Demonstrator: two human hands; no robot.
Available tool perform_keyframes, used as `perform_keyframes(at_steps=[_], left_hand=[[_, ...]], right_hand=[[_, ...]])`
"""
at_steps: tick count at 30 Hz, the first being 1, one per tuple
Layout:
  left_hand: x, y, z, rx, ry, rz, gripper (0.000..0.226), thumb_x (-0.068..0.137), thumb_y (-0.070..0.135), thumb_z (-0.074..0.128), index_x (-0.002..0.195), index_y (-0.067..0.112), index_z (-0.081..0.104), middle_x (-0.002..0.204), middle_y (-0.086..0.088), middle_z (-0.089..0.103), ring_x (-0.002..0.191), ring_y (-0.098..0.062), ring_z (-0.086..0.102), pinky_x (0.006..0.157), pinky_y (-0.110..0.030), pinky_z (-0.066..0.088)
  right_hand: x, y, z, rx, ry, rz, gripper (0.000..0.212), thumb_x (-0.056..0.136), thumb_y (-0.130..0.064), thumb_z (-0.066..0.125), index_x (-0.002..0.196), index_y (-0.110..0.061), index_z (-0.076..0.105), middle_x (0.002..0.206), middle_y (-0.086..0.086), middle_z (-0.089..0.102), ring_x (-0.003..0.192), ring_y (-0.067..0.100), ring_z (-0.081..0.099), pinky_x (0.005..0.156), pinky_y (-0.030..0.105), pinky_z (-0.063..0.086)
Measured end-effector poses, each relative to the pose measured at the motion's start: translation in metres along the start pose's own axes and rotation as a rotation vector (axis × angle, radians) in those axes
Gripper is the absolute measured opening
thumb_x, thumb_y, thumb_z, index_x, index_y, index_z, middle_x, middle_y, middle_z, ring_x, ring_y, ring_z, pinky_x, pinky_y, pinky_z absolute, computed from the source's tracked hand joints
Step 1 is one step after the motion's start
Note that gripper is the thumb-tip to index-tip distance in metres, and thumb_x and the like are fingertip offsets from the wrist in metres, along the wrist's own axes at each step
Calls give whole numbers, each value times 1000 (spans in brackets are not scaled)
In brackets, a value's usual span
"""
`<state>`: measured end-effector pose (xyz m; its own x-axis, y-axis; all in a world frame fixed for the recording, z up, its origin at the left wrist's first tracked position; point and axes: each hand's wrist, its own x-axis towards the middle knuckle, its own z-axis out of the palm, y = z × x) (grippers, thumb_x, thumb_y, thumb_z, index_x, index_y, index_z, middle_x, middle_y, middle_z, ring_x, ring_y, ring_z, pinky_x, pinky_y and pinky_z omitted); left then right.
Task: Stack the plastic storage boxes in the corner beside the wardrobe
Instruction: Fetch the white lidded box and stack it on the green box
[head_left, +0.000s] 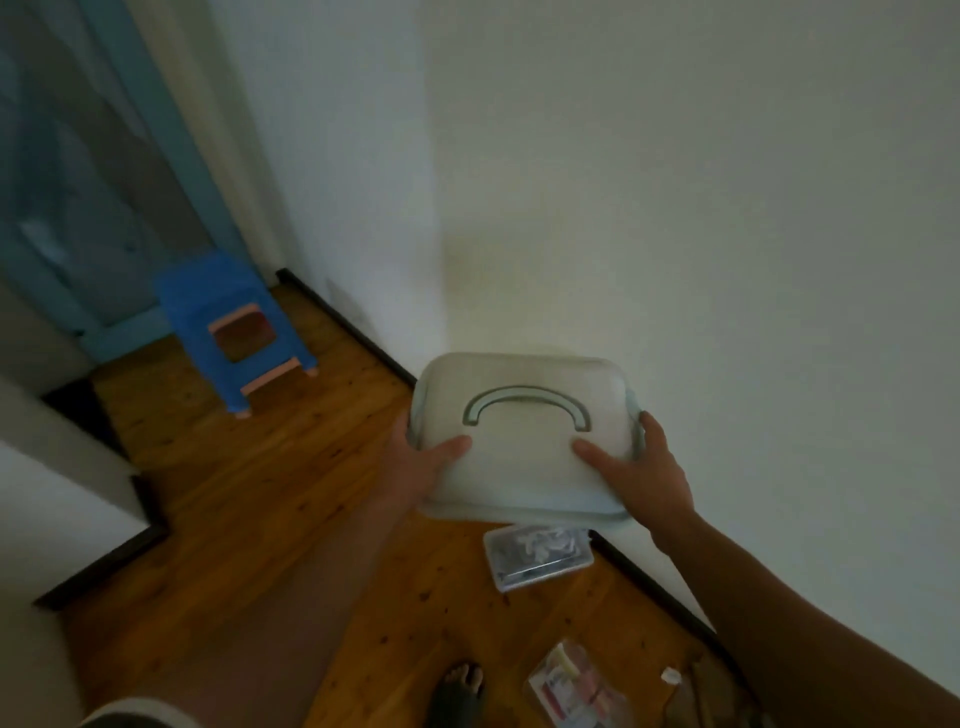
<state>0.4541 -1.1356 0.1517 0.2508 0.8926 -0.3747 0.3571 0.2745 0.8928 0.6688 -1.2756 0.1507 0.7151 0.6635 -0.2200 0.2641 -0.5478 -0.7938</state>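
The left hand (415, 467) grips the lidded box (524, 457) at nine o'clock, the right hand (641, 475) at three. A smaller box (537, 558) lies at six.

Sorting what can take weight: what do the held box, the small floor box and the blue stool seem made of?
The held box looks like frosted, matte plastic: a pale, milky lid with a moulded curved handle. The small box looks like clear, glossy plastic, since its contents show through. The stool is probably moulded plastic: even matte blue with pink trim.
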Motion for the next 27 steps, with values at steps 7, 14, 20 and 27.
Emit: perform_keyframes(at_steps=[7,14,20,27], left_hand=[[-35,-15,-86,-71,207,-8,103,67,46,82,152,24,26,154,-2,34,135,-27,38,109,-49,36],[-67,-38,-178,-181,366,-29,104,65,47,83,150,24,28,152,-1,36,133,-25,40,102,-39,39],[-90,-63,-240,-202,454,-18,102,69,44,82,151,21,26,153,-3,35,135,-26,39,100,-36,37],[-127,-90,-293,-205,535,-22,101,71,45,80,151,20,25,152,-5,35,135,-28,38,108,-46,38]], right_hand=[[-20,-57,56,-32,-151,-156,103,65,-68,70,146,-23,24,137,6,48,118,29,50,90,42,42],[-60,-113,124,-68,-291,-257,113,56,-76,65,147,-24,22,139,5,47,120,30,49,94,43,42],[-98,-143,172,-91,-370,-302,116,54,-78,62,148,-25,20,143,4,44,125,30,46,97,45,40],[-139,-171,215,-116,-454,-360,120,53,-79,62,150,-23,18,148,4,38,130,29,42,100,43,38]])
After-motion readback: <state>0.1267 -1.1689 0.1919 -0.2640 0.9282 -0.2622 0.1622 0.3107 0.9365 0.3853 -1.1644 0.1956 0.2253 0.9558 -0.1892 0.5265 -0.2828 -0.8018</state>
